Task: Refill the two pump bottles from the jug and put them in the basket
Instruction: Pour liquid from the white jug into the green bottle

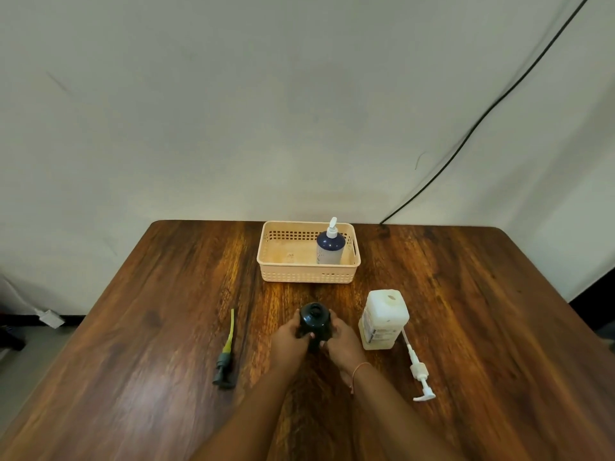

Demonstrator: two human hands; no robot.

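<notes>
My left hand (289, 339) and right hand (343, 342) gripped the dark uncapped plastic bottle (314, 319) between them, and I feared that pouring from the white square plastic jug (382, 319) beside my right hand could miss its narrow neck.

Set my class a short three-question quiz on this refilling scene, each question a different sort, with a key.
1. True or false: the blue pump bottle stands inside the basket.
2. What do the left hand and right hand grip together? A the basket; B the dark bottle; C the blue pump bottle.
3. Fill in: the dark pump lies on the table to the hands' ___.
Key: 1 true; 2 B; 3 left.
</notes>
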